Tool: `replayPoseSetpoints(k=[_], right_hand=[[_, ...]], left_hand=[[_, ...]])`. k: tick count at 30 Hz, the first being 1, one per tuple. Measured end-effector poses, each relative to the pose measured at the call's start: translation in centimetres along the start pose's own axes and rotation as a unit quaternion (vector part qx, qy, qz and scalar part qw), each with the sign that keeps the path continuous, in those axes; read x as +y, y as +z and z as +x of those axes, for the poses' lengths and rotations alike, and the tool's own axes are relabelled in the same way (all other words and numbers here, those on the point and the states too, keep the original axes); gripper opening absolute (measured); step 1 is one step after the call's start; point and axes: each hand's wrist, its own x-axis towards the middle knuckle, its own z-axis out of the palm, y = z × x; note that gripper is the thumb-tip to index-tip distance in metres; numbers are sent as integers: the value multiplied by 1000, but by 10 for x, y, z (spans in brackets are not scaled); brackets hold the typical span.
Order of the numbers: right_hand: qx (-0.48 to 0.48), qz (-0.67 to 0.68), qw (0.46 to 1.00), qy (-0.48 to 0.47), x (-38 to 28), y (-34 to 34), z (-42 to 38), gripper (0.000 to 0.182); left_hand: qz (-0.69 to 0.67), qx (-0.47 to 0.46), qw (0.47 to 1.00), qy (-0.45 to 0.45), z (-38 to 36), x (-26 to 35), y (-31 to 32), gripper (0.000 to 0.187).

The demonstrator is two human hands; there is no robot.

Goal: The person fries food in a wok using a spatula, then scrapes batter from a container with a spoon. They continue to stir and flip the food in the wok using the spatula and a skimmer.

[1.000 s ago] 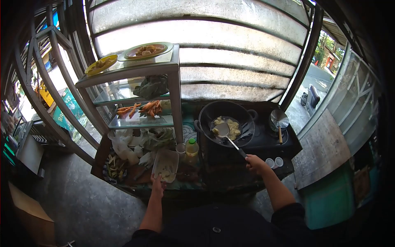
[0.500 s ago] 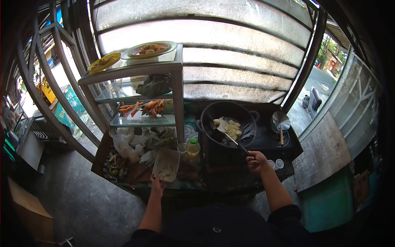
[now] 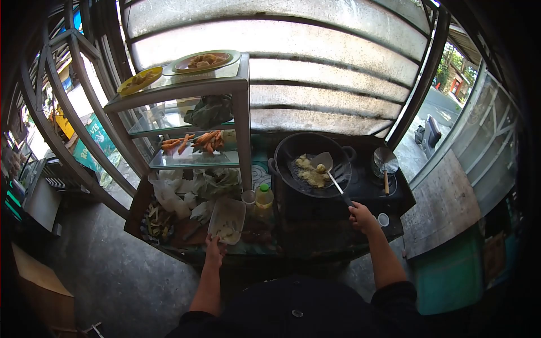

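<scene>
My right hand (image 3: 362, 217) is closed round the dark handle of a spatula (image 3: 335, 181). The spatula's broad metal blade is inside a black wok (image 3: 286, 179), with a small lump of food on it. Pale yellow frying pieces (image 3: 309, 172) lie in the wok, left of the blade. My left hand (image 3: 214, 250) grips the near edge of a clear plastic container (image 3: 236, 209), which has some pale batter or food scraps in its bottom. A bottle with a green cap (image 3: 264, 197) and a clear cup (image 3: 248, 198) stand just right of the container.
A glass display case (image 3: 243, 112) holds carrots (image 3: 208, 141) and carries two plates of food on top. Plastic bags (image 3: 169, 194) and a bowl of vegetable pieces (image 3: 158, 222) lie left. A wooden-handled strainer or pan (image 3: 385, 162) sits right of the wok, above a small white cup (image 3: 383, 219).
My right hand has moved slightly right and down, and the spatula blade has shifted right within the wok, now bearing a lump of food. My left hand still grips the container.
</scene>
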Motion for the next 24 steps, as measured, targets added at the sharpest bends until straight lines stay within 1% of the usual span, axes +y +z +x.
replayPoseSetpoints(k=[2,6,8,9,11,15,16,17,18,20,21,23,24], right_hand=[[-52,13,999,4,0,-1,-5,32],[-71,-23,997,7,3,-3,-12,36],[-43,-131,987,-79,12,-3,-8,38],[-44,-131,987,-80,12,-4,-10,38],[20,-273,948,-160,8,-5,-17,40],[19,-309,939,-149,16,-14,-9,43],[68,-400,893,-196,23,-15,0,43],[116,-485,833,-240,21,-10,-1,44],[116,-485,833,-240,20,-7,-3,44],[154,-460,861,-156,11,6,-5,45],[151,-461,860,-160,11,9,-3,45],[185,-469,847,-170,16,15,4,50],[183,-469,847,-169,16,17,8,50]], left_hand=[[1,2,1000,0,0,-2,1,56],[-2,-1,1000,5,-2,-1,2,56],[0,0,1000,7,-3,-1,2,55],[0,-2,1000,5,-3,-1,2,55],[-1,-3,1000,5,-5,-1,1,55],[-8,-8,1000,-1,-12,-1,2,55],[-5,-7,1000,-3,-13,-2,1,55],[-5,-7,1000,-3,-13,-3,1,55],[-11,-9,1000,-2,-13,-4,0,55],[-19,-9,1000,3,-13,-2,-2,54],[-18,-10,1000,3,-13,-1,-2,54],[-18,-9,1000,3,-15,-2,-6,53],[-15,-10,1000,2,-15,-3,-8,52]])
